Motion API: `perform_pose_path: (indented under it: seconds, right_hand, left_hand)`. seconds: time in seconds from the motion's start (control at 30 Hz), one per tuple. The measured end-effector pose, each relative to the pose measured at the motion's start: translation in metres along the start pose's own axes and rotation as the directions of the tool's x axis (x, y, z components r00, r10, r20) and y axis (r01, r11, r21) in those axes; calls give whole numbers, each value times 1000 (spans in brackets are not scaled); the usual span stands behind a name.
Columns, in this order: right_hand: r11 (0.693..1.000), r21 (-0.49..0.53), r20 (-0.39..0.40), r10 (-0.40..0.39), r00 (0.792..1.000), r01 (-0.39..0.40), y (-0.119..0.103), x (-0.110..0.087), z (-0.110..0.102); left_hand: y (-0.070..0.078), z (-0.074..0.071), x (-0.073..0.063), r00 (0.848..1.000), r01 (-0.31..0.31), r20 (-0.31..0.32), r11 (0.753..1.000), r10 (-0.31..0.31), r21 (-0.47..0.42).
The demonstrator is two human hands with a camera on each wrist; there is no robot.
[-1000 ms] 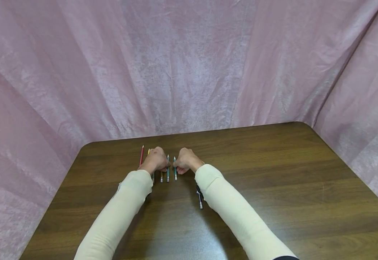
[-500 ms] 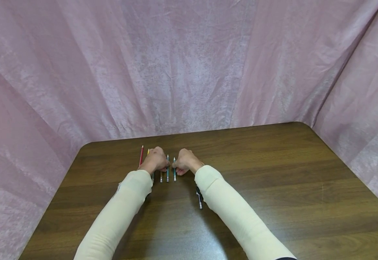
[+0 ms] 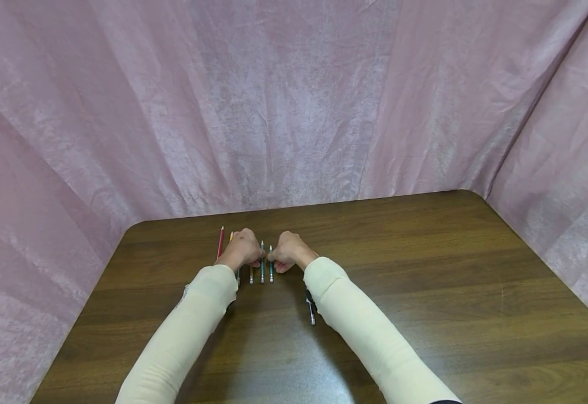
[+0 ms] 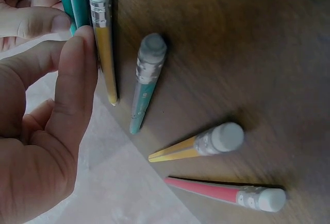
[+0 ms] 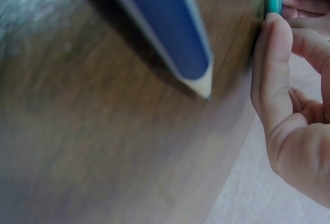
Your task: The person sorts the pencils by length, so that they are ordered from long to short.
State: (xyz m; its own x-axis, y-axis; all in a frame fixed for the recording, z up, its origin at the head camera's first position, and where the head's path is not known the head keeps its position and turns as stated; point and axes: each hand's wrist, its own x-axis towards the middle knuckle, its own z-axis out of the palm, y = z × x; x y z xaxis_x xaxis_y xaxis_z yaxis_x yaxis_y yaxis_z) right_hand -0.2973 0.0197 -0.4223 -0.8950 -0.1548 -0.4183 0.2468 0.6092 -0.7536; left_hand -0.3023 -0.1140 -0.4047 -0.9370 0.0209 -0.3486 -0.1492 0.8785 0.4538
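My left hand (image 3: 243,248) (image 4: 56,95) has its thumb and finger at a teal pencil (image 3: 262,269) (image 4: 78,7), pinching it at the side. Just right of that lies a second teal pencil (image 3: 271,272) (image 5: 275,2), which my right hand (image 3: 289,251) (image 5: 296,100) pinches between thumb and finger. The two pencils stand nearly parallel, a narrow gap apart in the head view, erasers toward me. Left of them, a yellow pencil (image 4: 105,54), another teal pencil (image 4: 145,92), a second yellow pencil (image 4: 183,148) and a red pencil (image 3: 220,244) (image 4: 211,189) lie in a row, partly hidden by the left hand.
A blue pencil (image 3: 311,314) (image 5: 165,26) lies nearer me, partly under the right forearm. The wooden table (image 3: 425,269) runs back to a pink curtain (image 3: 294,101). Cream sleeves (image 3: 183,331) cover both arms.
The right hand's teal pencil has shifted slightly left, narrowing the gap to the left hand's pencil. Both hands otherwise stay nearly in place; the other pencils have not moved.
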Motion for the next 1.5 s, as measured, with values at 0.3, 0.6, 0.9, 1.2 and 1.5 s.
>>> perform_pose_path:
  seconds: [0.3,0.6,0.9,1.2,1.5]
  right_hand:
    - [1000,19,8,-5,1000,5,1,-2,0]
    - [999,35,14,-38,999,37,5,-6,-8]
    - [998,2,44,-61,997,61,5,-14,-21]
    - [997,-12,56,-78,995,79,10,-22,-29]
    - [996,-29,71,-86,994,88,10,-31,-37]
  left_hand:
    - [0,-2,-3,1000,3,6,999,-3,-34]
    - [3,-1,-1,999,22,-23,1000,-23,-10]
    - [3,-5,-2,997,70,-17,994,-71,-87]
    - [4,-6,-7,999,41,5,987,-41,-155]
    - [5,-7,-12,1000,-3,12,983,5,-185]
